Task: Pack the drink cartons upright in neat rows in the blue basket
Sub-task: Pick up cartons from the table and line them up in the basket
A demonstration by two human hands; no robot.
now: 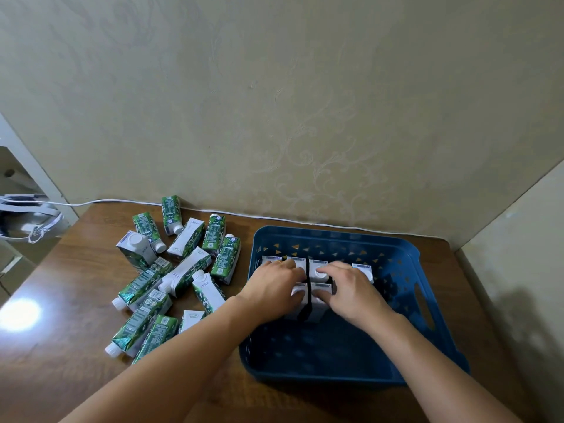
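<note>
Basket: the blue basket [406,254] sits on the right side of the brown table [76,300], close to the wall. Its walls have small triangle holes, and a long handle hole shows on the right wall.
Cartons in the basket: white-topped drink cartons [363,271] stand upright in the far half of the basket. One row runs along the far side. A second row in front of it has two cartons side by side. The near half of the basket floor is bare.
Left hand: the left hand [274,286] lies on top of the left cartons in the basket. Its fingers are bent down over the front left carton [297,293]. I cannot tell if it grips the carton or only presses on it.
Right hand: the right hand [348,290] lies on the cartons beside it. Its fingers curl down over the front right carton [320,300], and one fingertip touches a round white cap [319,271] behind.
Loose cartons: a pile of green and white cartons [180,270] lies on the table left of the basket. Most lie on their sides, pointing all ways, some touching.
Writing: the cartons have green leafy print, white caps and small label panels. The words are too small to read.
Cable: a thin white cable [274,217] runs along the table's back edge by the wall.
</note>
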